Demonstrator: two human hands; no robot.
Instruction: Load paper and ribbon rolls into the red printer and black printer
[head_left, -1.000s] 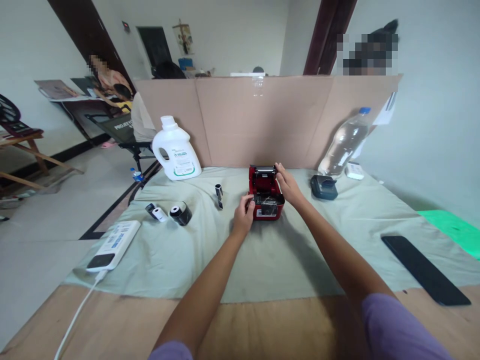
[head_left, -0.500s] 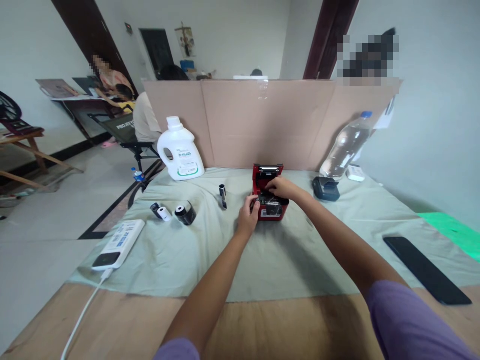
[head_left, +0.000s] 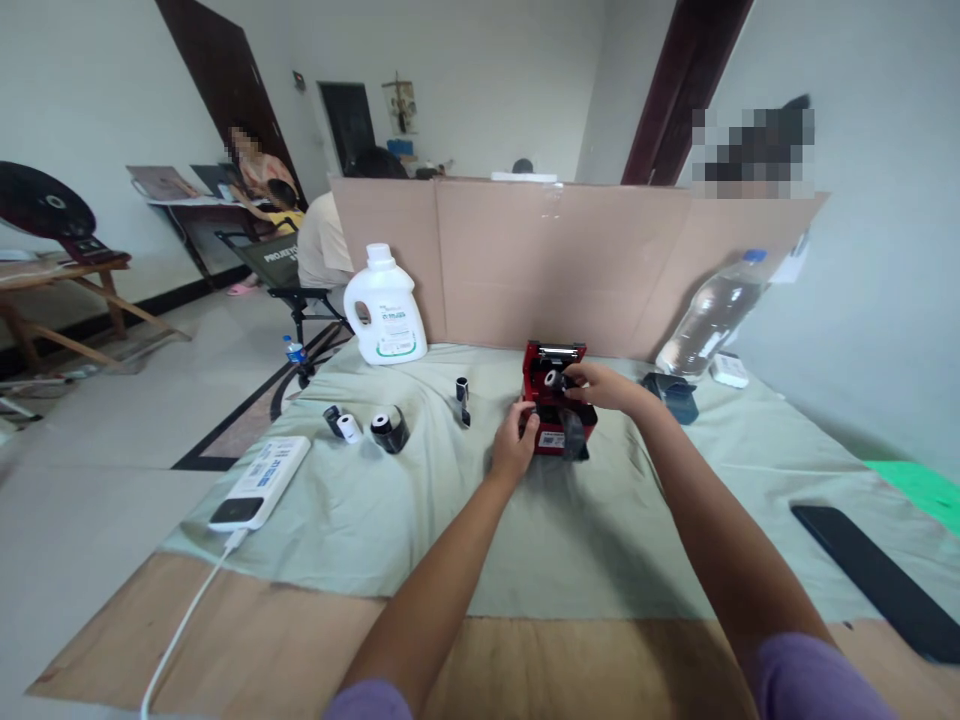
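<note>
Setting: pale green cloth (head_left: 390,520) spread over a wooden bench (head_left: 300,650), with a brown cardboard screen (head_left: 525,260) standing along the far edge.
Printer: small red label printer (head_left: 553,400) with its lid tipped up and open, sitting mid-cloth just before the screen.
Roll: small roll with a white core (head_left: 553,379) held over the printer's open bay; whether it rests in the bay or is held just above it cannot be told.
Right hand: right hand (head_left: 600,388) closed on the roll, fingertips pinching it from the side.
Left hand: left hand (head_left: 516,448) curled against the printer's left front corner, bracing the body; it grips nothing else.
Doing it well, as I judge: keep the left hand firm so the light body does not slide on the cloth, hold the roll level with the bay, and keep the lid fully back.
Nearby left: short black spool (head_left: 462,390) upright just beside the printer; further left two more rolls (head_left: 371,428), then a white power bank with cable (head_left: 261,482).
Nearby right: dark small device (head_left: 679,395), clear plastic water bottle (head_left: 712,315) leaning on the screen, black flat slab (head_left: 877,580) at the right edge.
Back: white detergent jug (head_left: 386,310) by the screen; people seated beyond it, well apart.
</note>
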